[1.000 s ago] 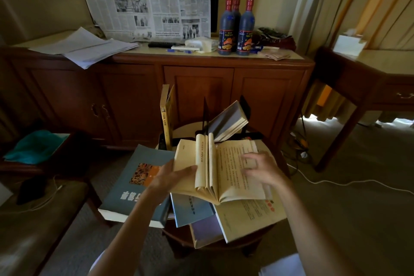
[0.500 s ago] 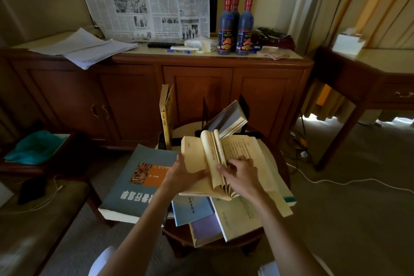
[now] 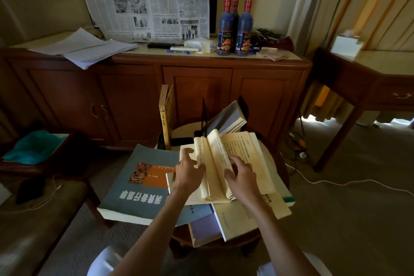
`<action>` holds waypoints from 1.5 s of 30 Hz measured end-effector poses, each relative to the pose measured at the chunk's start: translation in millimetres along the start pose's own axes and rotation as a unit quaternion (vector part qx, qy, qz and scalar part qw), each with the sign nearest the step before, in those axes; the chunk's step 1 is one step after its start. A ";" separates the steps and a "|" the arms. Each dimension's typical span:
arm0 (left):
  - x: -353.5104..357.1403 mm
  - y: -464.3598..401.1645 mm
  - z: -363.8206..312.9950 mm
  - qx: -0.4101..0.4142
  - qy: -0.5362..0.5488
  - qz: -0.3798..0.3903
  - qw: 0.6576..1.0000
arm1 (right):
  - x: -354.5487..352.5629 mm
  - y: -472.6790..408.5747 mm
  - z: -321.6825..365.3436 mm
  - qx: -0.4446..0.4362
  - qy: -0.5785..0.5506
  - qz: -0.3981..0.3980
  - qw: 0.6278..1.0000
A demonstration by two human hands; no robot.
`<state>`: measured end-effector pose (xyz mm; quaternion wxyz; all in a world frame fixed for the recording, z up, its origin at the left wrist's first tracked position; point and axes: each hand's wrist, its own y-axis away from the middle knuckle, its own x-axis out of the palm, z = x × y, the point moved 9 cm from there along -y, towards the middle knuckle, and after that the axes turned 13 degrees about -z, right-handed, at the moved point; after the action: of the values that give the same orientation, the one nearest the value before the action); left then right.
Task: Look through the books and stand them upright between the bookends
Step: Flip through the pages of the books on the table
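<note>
The open book (image 3: 226, 163) lies flat on top of the pile on the small round table (image 3: 277, 163), right in front of me, because I need it spread wide to leaf through it before it goes up with the others. My left hand (image 3: 189, 173) rests on the left-hand leaves, its fingers curled over their edge so they don't flop back, while my right hand (image 3: 240, 178) lies on the right side with fingers loosely spread, tips at the gutter where a few pages stand up; whether I actually have one pinched I cannot tell. Under it lie more books, among them a big grey-blue book (image 3: 134, 190) jutting off the table's left edge and a cream book (image 3: 246, 217) and a purple one (image 3: 206, 228) poking out toward me, all still flat. Just behind, a yellow book (image 3: 165, 116) stands upright against the left black bookend (image 3: 161, 141), and a dark-covered book (image 3: 226, 120) leans over between two more black bookends (image 3: 204, 116); I judge that one needs straightening. Behind the table runs a wooden sideboard (image 3: 197, 87) with three dark bottles (image 3: 235, 29), loose papers (image 3: 83, 48) and a newspaper (image 3: 145, 0) hung above.
</note>
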<state>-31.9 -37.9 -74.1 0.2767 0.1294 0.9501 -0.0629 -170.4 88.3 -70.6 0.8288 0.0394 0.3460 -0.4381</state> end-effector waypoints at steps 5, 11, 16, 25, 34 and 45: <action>9.4 -3.1 4.7 -0.063 0.104 0.029 0.992 | -2.6 -1.4 -13.5 0.034 -0.080 0.003 0.996; 24.1 4.8 0.5 -0.045 0.107 0.067 0.991 | -9.4 3.4 -26.8 0.043 -0.081 -0.025 0.995; 16.4 5.7 -9.9 0.076 -0.097 -0.025 0.992 | -4.4 4.1 -28.9 0.025 -0.039 -0.023 0.999; 26.4 18.3 -17.9 0.223 -0.224 -0.032 0.948 | 8.6 4.3 -28.9 0.027 0.055 0.038 0.997; 38.5 27.3 -28.5 0.296 -0.321 -0.012 0.900 | -38.6 -1.6 -56.3 0.097 -0.098 -0.091 0.986; 76.8 24.3 -38.6 0.219 -0.304 0.038 0.927 | -21.7 22.8 -71.3 -0.017 0.145 -0.078 0.986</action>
<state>-107.3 9.0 -84.5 0.5189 0.1975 0.7777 -0.2947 -199.8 143.7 -116.9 0.7338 0.0618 0.4718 -0.4848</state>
